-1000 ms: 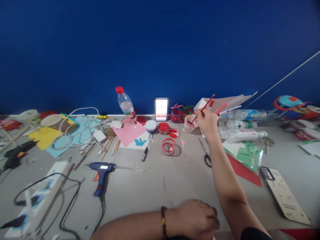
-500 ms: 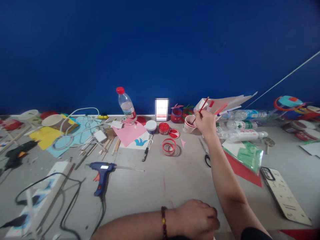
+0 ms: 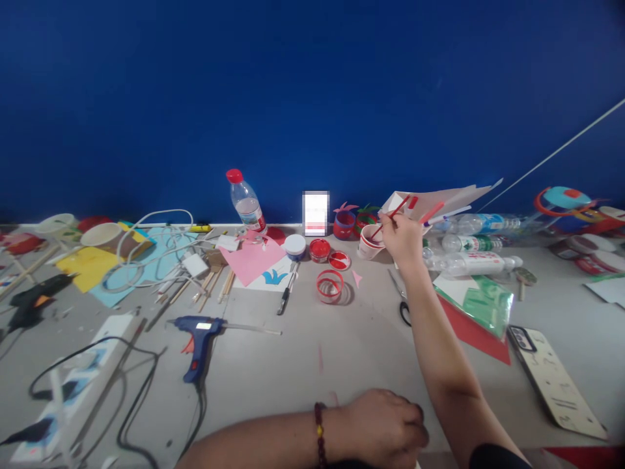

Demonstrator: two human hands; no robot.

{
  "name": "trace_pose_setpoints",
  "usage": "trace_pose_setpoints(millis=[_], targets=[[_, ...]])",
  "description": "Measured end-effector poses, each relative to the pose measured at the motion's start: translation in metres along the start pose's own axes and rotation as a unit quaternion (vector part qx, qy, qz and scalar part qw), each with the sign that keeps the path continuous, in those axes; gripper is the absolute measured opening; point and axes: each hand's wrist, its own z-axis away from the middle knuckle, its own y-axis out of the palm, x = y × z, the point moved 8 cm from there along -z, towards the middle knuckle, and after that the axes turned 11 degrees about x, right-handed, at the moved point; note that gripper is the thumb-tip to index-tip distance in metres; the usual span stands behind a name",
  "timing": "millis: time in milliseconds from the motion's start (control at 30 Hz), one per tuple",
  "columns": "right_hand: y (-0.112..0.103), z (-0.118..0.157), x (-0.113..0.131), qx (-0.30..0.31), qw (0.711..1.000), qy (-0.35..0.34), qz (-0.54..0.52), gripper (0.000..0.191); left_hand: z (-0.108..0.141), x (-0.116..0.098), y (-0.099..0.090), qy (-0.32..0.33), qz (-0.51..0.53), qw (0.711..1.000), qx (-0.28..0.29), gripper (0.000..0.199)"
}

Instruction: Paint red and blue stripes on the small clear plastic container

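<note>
My right hand (image 3: pixel 401 236) pinches a slim red paintbrush (image 3: pixel 399 208), its lower end inside a white paper cup (image 3: pixel 370 246) with red markings. At the near table edge my left hand (image 3: pixel 385 420) is closed, fingers curled under; what they hold, if anything, is hidden. Left of the cup are an open jar of red paint (image 3: pixel 319 250) and its paint-smeared lid (image 3: pixel 339 260). A clear ring with red edges (image 3: pixel 330 286) stands in front of them. Scissors (image 3: pixel 404 306) lie beside my right forearm.
A blue glue gun (image 3: pixel 196 339) and a power strip (image 3: pixel 83 384) with cables lie at left. A red-capped bottle (image 3: pixel 248 207) stands behind pink paper (image 3: pixel 254 259). Plastic bottles (image 3: pixel 476 244), a green packet (image 3: pixel 481 303) and a phone (image 3: pixel 556 381) lie at right.
The paintbrush in the cup leans over further, its upper end lower and slightly to the right. My left hand has stayed in place.
</note>
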Motion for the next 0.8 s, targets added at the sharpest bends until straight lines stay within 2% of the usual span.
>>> trace_pose_setpoints(millis=[233,500,667,800], targets=[[0.000,0.001,0.000,0.022,0.999,0.014,0.020,0.034,0.000,0.001,0.000,-0.001,0.012,1.000,0.013,0.023],[-0.007,0.001,-0.004,0.029,0.998,0.043,-0.035,0.042,0.000,0.001,0.001,-0.004,0.017,1.000,0.010,0.021],[0.002,-0.001,-0.003,0.053,0.998,0.027,-0.011,0.035,0.000,0.001,0.002,-0.002,0.009,1.000,0.007,0.022],[0.000,0.000,0.001,0.034,0.999,0.010,-0.006,0.033,0.001,0.000,0.000,-0.002,0.006,1.000,0.004,0.022]])
